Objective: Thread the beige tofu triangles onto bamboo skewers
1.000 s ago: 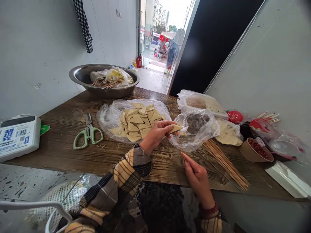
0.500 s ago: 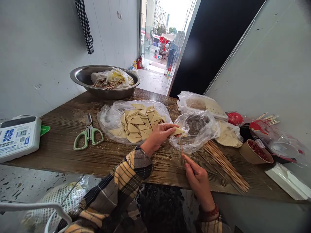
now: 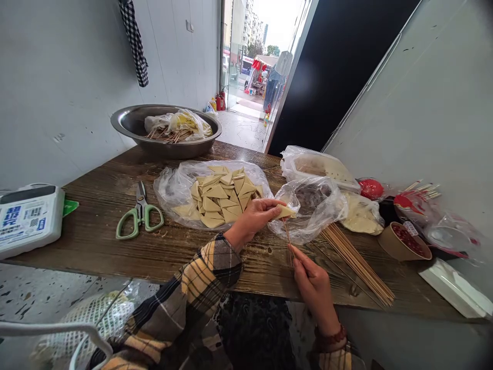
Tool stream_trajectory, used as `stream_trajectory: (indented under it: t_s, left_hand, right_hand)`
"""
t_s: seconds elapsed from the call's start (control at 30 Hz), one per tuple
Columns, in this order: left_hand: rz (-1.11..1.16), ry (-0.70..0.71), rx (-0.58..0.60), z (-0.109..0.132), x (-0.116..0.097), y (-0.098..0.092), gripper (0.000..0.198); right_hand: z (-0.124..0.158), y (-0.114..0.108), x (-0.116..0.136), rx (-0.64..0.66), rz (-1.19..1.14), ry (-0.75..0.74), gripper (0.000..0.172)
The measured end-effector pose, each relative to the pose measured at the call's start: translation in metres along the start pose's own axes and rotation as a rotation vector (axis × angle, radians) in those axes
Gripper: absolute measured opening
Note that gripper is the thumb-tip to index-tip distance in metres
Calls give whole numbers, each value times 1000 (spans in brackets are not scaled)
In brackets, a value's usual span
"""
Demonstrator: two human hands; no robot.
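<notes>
Near the frame's centre, the left hand [image 3: 254, 220] stretches rightward, fingers pinching a pale triangular piece [image 3: 285, 211]; lower right of centre, the right hand [image 3: 314, 280] angles up-left, fingers pinching a thin skewer [image 3: 288, 236].

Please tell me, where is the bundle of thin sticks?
In the head view, the bundle lies on the table, toward the right, between the right hand and the brown bowl.

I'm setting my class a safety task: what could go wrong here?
The right hand holds a stick up to the tan slice in the left hand; a fingertip might get pricked. The loose sticks on the table end near its front edge; a nudge could spill some.
</notes>
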State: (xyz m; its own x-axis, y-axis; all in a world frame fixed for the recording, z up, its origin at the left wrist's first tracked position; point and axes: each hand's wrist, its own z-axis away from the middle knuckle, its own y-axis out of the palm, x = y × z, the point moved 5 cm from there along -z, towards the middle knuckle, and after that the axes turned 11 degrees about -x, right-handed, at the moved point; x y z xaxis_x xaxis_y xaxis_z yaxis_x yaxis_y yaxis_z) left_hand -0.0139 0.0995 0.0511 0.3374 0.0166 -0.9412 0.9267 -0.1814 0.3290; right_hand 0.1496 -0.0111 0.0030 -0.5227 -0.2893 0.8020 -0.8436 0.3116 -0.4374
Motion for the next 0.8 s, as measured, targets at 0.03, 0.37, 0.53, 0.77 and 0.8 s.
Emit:
stream_trajectory:
  t_s: [0.03,0.37,0.53,0.77,0.8]
  left_hand:
    - [-2,2,0,1,-1,1,34]
    - [-20,17,25,4,-4,5,38]
    - [-17,18,30,5,-4,6,42]
    - [-5,19,71,5,3,7,35]
    - [-3,16,86,5,4,7,34]
  right_hand:
    - [0,0,0,-4,2,-3,35]
    - [-2,0,3,-18,6,-16,35]
    - [-2,-1,5,-45,7,-22,36]
    - [-1,-1,5,-51,26,-1,37]
    - [-1,-2,5,-56,30,-1,37]
